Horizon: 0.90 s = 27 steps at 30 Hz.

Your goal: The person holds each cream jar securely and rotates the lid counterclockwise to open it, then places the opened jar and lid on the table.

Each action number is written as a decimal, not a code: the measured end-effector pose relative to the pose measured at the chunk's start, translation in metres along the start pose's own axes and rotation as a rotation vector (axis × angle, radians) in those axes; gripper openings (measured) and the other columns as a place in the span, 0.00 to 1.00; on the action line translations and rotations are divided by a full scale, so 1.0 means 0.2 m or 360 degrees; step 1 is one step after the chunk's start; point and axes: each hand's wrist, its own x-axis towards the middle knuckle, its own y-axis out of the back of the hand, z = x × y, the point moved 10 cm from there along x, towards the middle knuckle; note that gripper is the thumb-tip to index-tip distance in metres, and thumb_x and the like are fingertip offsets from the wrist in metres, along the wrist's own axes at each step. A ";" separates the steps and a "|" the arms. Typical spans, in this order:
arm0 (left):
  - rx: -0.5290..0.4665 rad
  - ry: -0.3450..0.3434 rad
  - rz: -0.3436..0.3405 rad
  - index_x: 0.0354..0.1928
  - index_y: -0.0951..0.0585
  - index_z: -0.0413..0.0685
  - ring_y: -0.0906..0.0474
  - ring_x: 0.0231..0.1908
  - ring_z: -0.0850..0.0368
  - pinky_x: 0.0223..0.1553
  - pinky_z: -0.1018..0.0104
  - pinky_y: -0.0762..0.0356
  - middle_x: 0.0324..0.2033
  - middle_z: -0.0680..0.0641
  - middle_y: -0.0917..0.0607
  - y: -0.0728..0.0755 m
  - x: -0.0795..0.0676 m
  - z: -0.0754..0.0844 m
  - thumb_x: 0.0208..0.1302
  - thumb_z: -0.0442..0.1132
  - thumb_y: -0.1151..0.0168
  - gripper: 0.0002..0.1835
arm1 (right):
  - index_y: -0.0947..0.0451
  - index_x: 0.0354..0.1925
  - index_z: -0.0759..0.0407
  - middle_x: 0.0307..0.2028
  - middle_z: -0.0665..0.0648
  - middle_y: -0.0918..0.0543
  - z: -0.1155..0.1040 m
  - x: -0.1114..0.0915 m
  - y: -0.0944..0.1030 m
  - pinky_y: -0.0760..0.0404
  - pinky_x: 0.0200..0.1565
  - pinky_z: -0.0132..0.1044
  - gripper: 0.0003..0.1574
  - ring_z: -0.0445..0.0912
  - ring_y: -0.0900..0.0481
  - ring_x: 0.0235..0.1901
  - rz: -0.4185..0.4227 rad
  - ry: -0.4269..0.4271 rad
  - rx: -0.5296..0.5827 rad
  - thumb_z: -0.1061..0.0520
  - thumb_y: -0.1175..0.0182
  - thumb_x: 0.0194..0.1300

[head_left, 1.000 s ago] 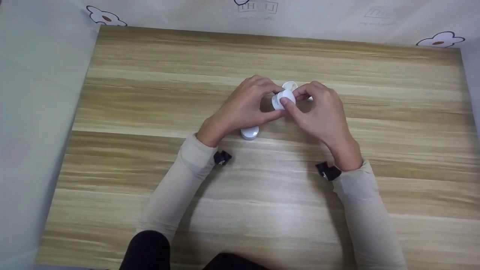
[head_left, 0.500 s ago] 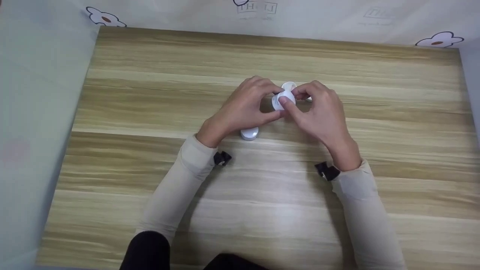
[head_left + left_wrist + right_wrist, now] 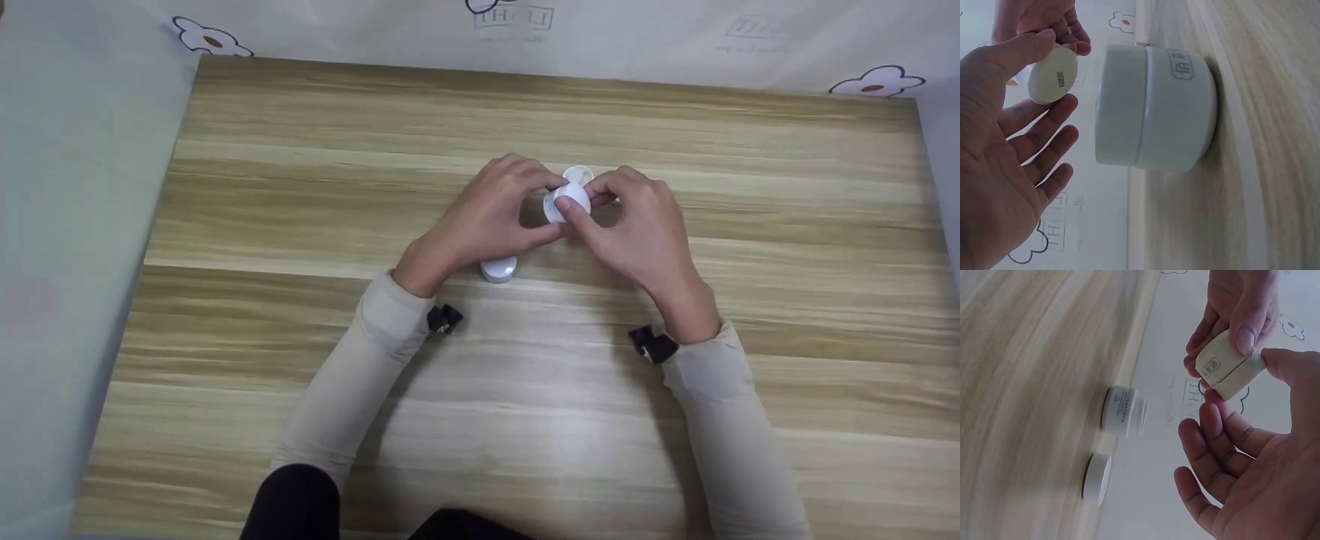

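Both hands hold a small white jar (image 3: 1214,359) above the table. My left hand (image 3: 491,206) grips its body between thumb and fingers. With thumb and fingers, my right hand (image 3: 643,221) pinches the white lid (image 3: 1240,377), which sits on the jar with a thin seam showing. Printed text is visible on the jar's base in the left wrist view. Behind the hands stands a second jar (image 3: 1118,410) with its top uncovered, and a loose white lid (image 3: 1096,479) lies beside it. A third, lidded jar (image 3: 1174,112) stands under my left wrist.
The wood-grain table (image 3: 525,450) spreads out around the hands. A pale wall sheet (image 3: 637,37) with flower drawings rises at its back edge. Dark wrist-camera mounts (image 3: 445,319) are fixed at both cuffs.
The right hand has shifted slightly, its thumb a little further left over the lid. The left hand and the jars on the table stay nearly where they were.
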 end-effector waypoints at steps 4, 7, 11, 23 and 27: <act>0.0005 0.0001 -0.0001 0.61 0.15 0.50 0.25 0.64 0.52 0.73 0.57 0.34 0.57 0.50 0.12 -0.01 0.00 0.00 0.66 0.54 0.27 0.26 | 0.13 0.37 0.63 0.36 0.60 0.11 -0.01 0.00 0.00 0.25 0.44 0.43 0.22 0.56 0.13 0.39 0.0004 0.0029 0.0003 0.44 0.27 0.65; 0.0025 0.0006 -0.0026 0.62 0.15 0.49 0.26 0.65 0.51 0.73 0.56 0.34 0.57 0.50 0.13 -0.02 0.00 0.00 0.66 0.53 0.27 0.27 | 0.13 0.38 0.64 0.36 0.61 0.11 -0.02 0.00 0.00 0.25 0.44 0.44 0.23 0.56 0.14 0.38 -0.0008 0.0058 -0.0015 0.43 0.27 0.63; 0.0039 0.0009 -0.0049 0.63 0.16 0.50 0.27 0.65 0.51 0.73 0.55 0.34 0.57 0.50 0.15 -0.03 0.00 0.00 0.65 0.52 0.27 0.26 | 0.13 0.39 0.65 0.37 0.62 0.11 -0.04 -0.01 0.00 0.23 0.45 0.46 0.25 0.58 0.13 0.39 -0.0036 0.0092 -0.0047 0.43 0.26 0.63; 0.0010 0.0016 -0.0074 0.61 0.15 0.52 0.27 0.62 0.52 0.69 0.56 0.33 0.52 0.50 0.15 -0.03 0.00 0.00 0.63 0.50 0.27 0.25 | 0.13 0.45 0.63 0.42 0.60 0.12 -0.06 -0.02 0.00 0.22 0.48 0.47 0.22 0.57 0.13 0.44 -0.0142 0.0070 -0.0050 0.46 0.26 0.64; 0.0007 0.0025 -0.0075 0.62 0.15 0.51 0.27 0.62 0.52 0.70 0.56 0.33 0.52 0.50 0.15 -0.02 0.00 0.00 0.63 0.49 0.27 0.26 | 0.13 0.46 0.62 0.42 0.60 0.12 -0.06 -0.02 0.00 0.22 0.48 0.47 0.21 0.56 0.14 0.45 -0.0166 0.0053 -0.0040 0.47 0.27 0.64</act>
